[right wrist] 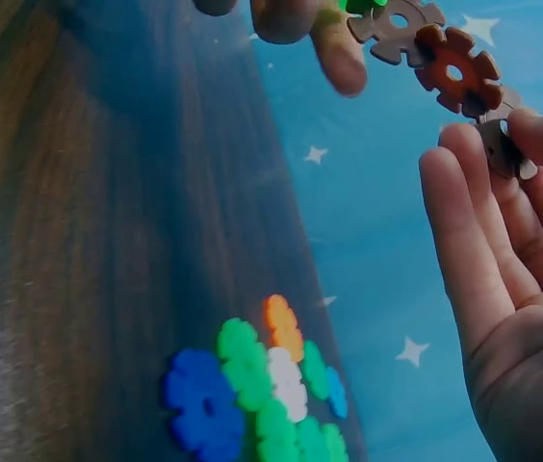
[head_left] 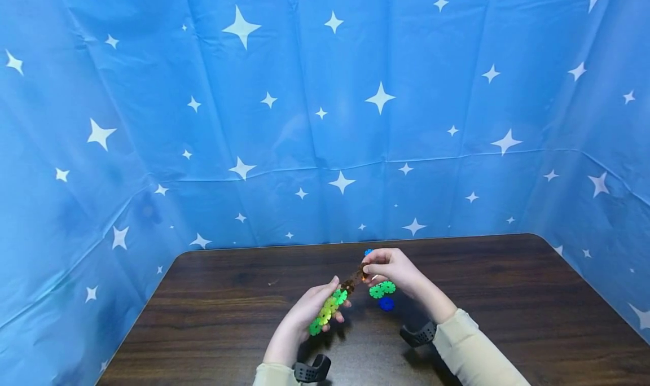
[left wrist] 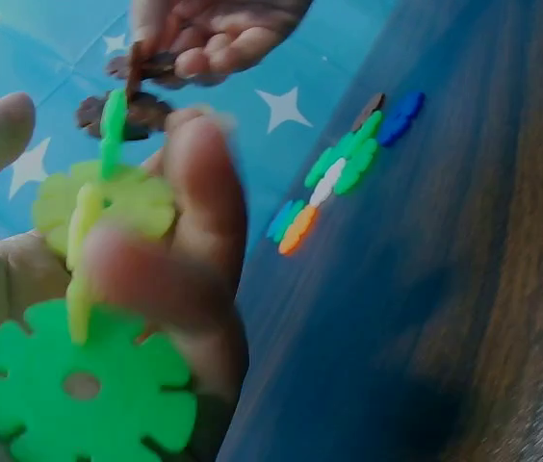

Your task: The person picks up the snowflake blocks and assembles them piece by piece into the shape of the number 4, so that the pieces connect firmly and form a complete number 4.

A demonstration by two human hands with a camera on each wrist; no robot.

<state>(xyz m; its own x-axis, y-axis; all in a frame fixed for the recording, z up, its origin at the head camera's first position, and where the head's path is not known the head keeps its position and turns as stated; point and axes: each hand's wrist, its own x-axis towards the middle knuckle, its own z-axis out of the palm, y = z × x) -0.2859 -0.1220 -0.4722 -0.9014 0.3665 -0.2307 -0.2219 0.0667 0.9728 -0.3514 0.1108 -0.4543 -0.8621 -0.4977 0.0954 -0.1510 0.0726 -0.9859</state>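
A chain of slotted, flower-shaped plastic discs slants up between the two hands. Its lower end has a green disc (left wrist: 137, 375) and yellow-green discs (left wrist: 55, 202); brown discs (right wrist: 478, 91) form the upper end. My left hand (head_left: 304, 310) holds the green and yellow part, thumb on one side and fingers on the other. At the far end, my right hand (head_left: 393, 268) pinches a brown disc (right wrist: 498, 149) between thumb and fingertips. That disc is seen nearly edge-on, and the fingers partly cover it. Both hands are above the table.
Loose discs lie on the dark wood table (head_left: 228, 295) below and beside the right hand: dark blue (head_left: 386, 303), several green (right wrist: 243, 364), orange (right wrist: 283, 327), white (right wrist: 288, 385) and light blue (right wrist: 337, 393). A blue star-patterned curtain (head_left: 304, 132) hangs behind the table.
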